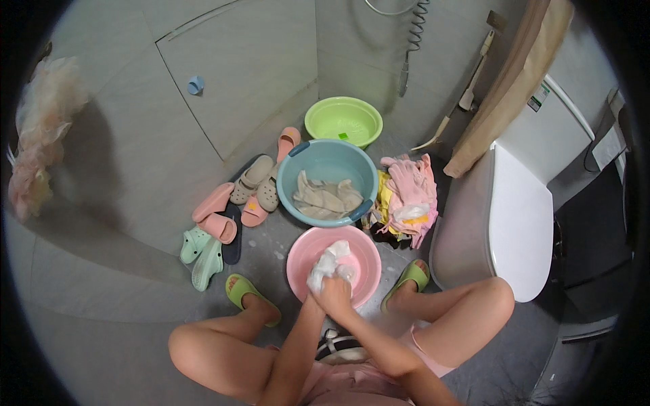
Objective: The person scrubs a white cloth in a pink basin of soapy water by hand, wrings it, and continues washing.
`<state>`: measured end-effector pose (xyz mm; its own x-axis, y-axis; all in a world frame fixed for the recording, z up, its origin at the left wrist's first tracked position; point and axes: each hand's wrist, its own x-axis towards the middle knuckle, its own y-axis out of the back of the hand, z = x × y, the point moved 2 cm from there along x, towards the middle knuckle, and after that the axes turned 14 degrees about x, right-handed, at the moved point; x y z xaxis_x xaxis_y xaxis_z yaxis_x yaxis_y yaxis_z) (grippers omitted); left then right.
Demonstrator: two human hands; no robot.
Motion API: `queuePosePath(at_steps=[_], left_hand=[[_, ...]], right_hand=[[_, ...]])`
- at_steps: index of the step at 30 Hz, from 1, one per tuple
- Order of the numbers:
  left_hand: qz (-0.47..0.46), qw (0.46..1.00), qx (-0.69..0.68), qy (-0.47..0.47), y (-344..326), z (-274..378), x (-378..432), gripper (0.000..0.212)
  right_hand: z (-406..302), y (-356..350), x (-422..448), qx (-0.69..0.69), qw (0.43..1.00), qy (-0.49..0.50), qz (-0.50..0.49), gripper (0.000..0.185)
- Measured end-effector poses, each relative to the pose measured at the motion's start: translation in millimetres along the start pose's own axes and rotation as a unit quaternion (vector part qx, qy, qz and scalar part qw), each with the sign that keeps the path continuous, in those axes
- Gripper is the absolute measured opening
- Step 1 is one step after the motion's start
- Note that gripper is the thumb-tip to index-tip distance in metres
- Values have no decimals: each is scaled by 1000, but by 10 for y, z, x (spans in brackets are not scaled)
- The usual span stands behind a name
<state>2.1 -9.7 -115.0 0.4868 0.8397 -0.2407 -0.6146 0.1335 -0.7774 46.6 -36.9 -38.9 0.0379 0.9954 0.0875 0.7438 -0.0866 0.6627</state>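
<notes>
Both my hands are together over a pink plastic basin [375, 266] on the floor between my feet. A wet, bunched white cloth [327, 264], perhaps a sock, is gripped in them. My right hand [336, 297] closes over its near end. Of my left hand [314, 298] little shows, as the cloth and the right hand cover most of it. Directly beyond, a blue-grey basin [325, 155] holds water and a soaked beige cloth [327, 199]. Behind that stands a light green basin [345, 109].
Colourful clothes [409, 193] lie heaped right of the basins, beside a white toilet [523, 238]. Clogs and slides [218, 203] crowd the left side. A hand shower [403, 81] and a long-handled brush [469, 91] hang at the wall, near a beige curtain [513, 86].
</notes>
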Motion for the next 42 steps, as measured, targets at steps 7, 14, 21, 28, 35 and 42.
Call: queuePosePath(at_steps=[7, 14, 21, 28, 35, 42], left_hand=[[135, 984, -77, 92, -292, -141, 56, 37], [98, 994, -38, 44, -58, -120, -57, 41], [170, 979, -45, 99, -123, -69, -49, 47], [142, 985, -56, 76, -237, -114, -57, 52], [46, 997, -7, 69, -325, 206, -104, 45], [223, 428, 764, -428, -228, 374, -264, 42]], right_hand=[[627, 118, 576, 21, 996, -84, 35, 22], [134, -154, 96, 33, 999, -15, -31, 18], [179, 97, 274, 51, 996, -61, 44, 20], [292, 146, 440, 39, 997, -65, -17, 31], [1315, 527, 802, 115, 985, -127, -18, 31], [-228, 1, -98, 185, 981, 6, 50, 26]])
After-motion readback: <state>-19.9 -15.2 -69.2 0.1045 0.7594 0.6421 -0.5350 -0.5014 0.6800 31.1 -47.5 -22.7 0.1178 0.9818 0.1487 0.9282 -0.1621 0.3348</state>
